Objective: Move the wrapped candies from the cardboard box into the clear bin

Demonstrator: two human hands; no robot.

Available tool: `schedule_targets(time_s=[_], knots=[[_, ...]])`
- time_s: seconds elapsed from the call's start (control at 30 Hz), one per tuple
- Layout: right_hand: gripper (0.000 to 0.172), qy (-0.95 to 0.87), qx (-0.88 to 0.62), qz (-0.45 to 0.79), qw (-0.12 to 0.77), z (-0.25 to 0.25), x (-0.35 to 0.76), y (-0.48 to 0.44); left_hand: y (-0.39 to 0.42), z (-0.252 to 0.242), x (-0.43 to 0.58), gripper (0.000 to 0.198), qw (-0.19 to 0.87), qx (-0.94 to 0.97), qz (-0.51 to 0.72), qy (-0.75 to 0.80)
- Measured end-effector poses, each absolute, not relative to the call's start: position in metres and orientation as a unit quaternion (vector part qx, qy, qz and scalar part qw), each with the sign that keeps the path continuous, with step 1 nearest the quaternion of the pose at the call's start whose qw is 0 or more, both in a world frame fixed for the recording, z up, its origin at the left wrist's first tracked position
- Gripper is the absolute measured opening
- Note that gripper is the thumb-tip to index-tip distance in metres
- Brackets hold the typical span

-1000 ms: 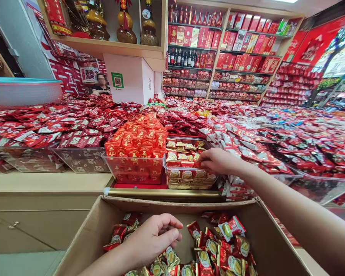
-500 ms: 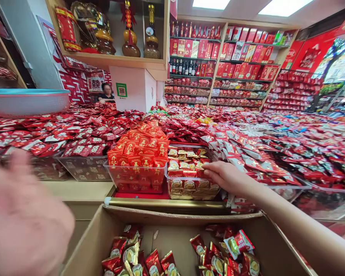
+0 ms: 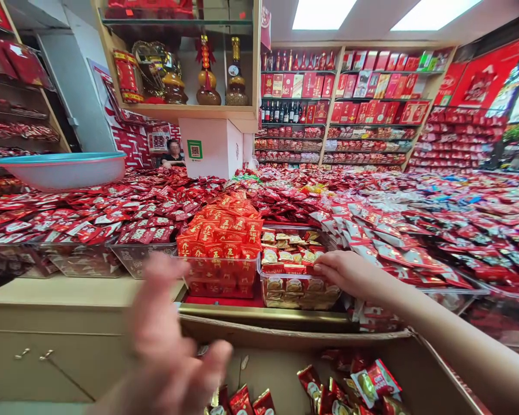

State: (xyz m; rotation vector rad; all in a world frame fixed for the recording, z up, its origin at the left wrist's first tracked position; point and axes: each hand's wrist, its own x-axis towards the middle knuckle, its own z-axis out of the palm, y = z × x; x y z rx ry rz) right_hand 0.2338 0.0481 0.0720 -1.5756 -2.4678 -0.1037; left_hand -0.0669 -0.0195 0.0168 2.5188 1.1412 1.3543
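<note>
A clear plastic bin point(image 3: 300, 280) holds rows of small red-and-gold wrapped candies point(image 3: 288, 253) marked with a durian picture. Over its front right corner, my right hand point(image 3: 350, 274) has its fingers together, fingertips down at the candies; whether they pinch one is hidden. My left hand point(image 3: 168, 346), smeared by motion, hovers above the near left side of a cardboard box point(image 3: 268, 343). Its fingers are spread and no object shows in it. Inside the box lie loose candies of the same kind point(image 3: 309, 380) in two heaps, the left heap partly covered by my left hand.
Left of the durian bin stands a bin of orange-red packets point(image 3: 225, 245). Packed bins of red sweets point(image 3: 389, 242) spread right and behind. A blue-rimmed basin point(image 3: 60, 173) rests on sweets at left. A cabinet point(image 3: 47, 351) is low left. A person point(image 3: 173, 154) sits far back.
My left hand has swung from the far left in toward the box. My right hand stays at the bin's corner. The view has turned a little left and up.
</note>
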Motion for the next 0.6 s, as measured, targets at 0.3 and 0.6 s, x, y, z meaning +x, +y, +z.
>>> schedule_targets(time_s=[0.3, 0.6], knots=[[0.028, -0.833, -0.540, -0.063, 0.103, 0.074, 0.240, 0.050, -0.001, -0.022, -0.023, 0.051, 0.028, 0.975, 0.142, 0.168], [0.032, -0.805, -0.583, -0.035, 0.108, 0.076, 0.246, 0.058, -0.008, -0.031, -0.029, 0.049, 0.091, 0.966, 0.136, 0.200]])
